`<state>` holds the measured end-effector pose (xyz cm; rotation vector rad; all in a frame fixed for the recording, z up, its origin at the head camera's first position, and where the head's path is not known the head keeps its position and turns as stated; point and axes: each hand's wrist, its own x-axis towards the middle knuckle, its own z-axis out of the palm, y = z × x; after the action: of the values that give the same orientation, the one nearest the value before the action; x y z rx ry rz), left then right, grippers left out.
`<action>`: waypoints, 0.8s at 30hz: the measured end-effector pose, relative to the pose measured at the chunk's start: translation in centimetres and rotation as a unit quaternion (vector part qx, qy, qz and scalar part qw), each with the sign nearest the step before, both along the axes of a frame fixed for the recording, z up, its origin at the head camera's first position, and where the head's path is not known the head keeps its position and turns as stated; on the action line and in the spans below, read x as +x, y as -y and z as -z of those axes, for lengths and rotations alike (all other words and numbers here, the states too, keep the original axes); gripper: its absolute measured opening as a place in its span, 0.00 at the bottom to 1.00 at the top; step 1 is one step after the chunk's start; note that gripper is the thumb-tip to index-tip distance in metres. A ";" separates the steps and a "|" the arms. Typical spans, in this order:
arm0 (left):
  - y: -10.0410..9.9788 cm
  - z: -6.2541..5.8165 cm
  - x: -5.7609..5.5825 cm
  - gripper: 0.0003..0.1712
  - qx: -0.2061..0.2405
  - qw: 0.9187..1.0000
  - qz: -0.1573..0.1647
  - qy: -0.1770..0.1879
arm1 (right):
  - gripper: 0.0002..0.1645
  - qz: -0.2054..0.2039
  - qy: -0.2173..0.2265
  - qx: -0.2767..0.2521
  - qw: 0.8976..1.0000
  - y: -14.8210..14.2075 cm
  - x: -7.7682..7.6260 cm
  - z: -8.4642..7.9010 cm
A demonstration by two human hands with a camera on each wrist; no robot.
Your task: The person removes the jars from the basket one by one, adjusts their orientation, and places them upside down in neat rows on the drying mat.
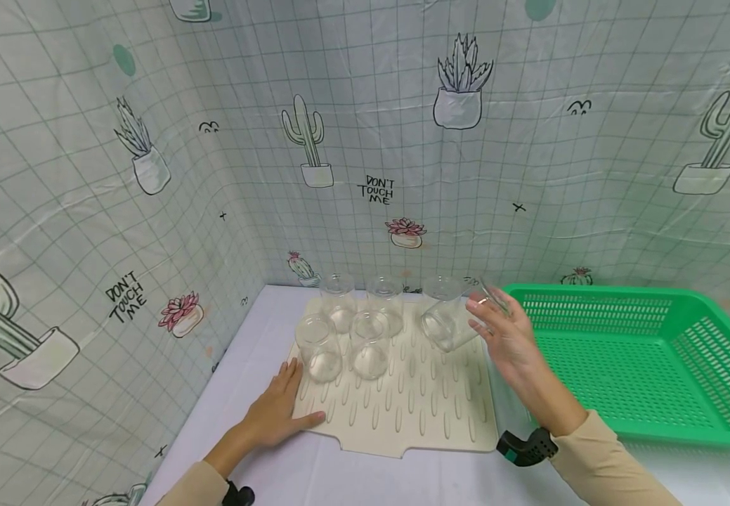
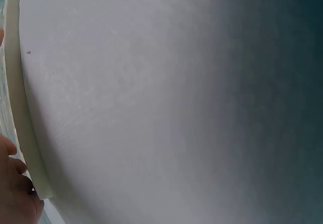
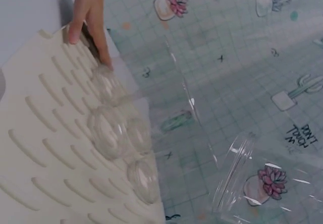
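Observation:
My right hand (image 1: 511, 337) holds a clear drinking glass (image 1: 456, 334), tilted over the back right of a cream ridged drying mat (image 1: 402, 414). Part of that glass (image 3: 233, 176) shows at the lower right of the right wrist view. Several more clear glasses stand on the mat: two in the front row, such as the glass (image 1: 369, 348), and others behind, such as the glass (image 1: 339, 306). With fingers extended, my left hand (image 1: 279, 407) rests on the mat's left edge, thumb on its surface. In the left wrist view, fingertips (image 2: 17, 183) touch the mat's rim (image 2: 20, 108).
A green plastic basket (image 1: 605, 429) with slotted walls stands right of the mat, close to my right forearm. White cloth covers the table (image 1: 238, 358). A curtain (image 1: 352, 140) printed with cacti hangs right behind the mat and along the left.

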<state>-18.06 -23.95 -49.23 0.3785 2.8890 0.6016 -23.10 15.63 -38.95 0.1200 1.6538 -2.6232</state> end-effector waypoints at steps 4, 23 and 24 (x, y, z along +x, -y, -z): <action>0.0 -0.1 0.0 0.65 -0.006 1.000 0.003 0.003 | 0.45 0.002 0.003 0.012 1.000 0.2 -0.1 0.1; 0.0 0.0 -0.2 0.66 -0.035 0.999 0.036 0.010 | 0.51 -0.004 0.028 0.135 0.990 1.3 -1.0 1.0; 0.0 0.0 -0.2 0.66 -0.036 0.999 0.037 0.010 | 0.51 -0.005 0.027 0.139 0.990 1.4 -1.1 1.1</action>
<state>-18.23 -23.94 -49.20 0.4627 2.8533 0.4861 -24.20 14.20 -40.04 0.1873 1.9857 -2.3436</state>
